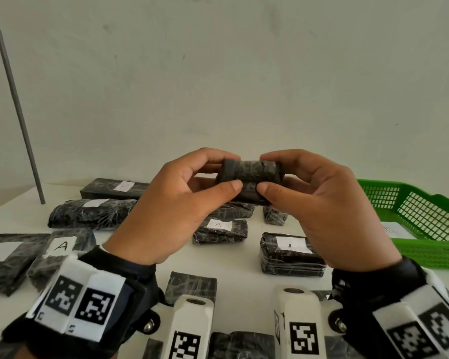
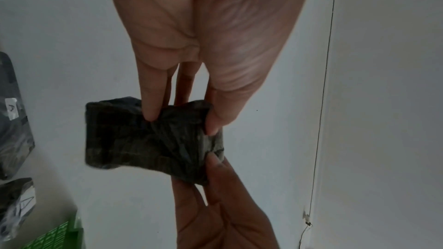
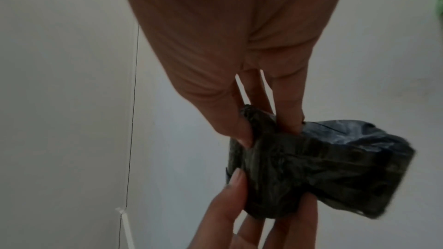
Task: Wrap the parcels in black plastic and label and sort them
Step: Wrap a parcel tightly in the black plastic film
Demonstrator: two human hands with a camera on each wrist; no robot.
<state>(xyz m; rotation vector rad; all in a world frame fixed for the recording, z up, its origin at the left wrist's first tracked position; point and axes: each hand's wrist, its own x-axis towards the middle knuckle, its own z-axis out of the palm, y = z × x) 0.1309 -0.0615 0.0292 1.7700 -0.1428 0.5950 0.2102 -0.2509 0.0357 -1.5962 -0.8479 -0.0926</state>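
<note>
Both hands hold one small black-wrapped parcel point(image 1: 249, 181) up in the air above the white table point(image 1: 244, 257), the left hand point(image 1: 176, 211) and right hand point(image 1: 324, 213) each pinching an end between thumb and fingertips, probably to press the loose plastic folds flat. It carries no label that I can see. Below it lie labelled parcels point(image 1: 219, 230); a green basket point(image 1: 420, 216) waits to its right, likely for sorting.
</note>
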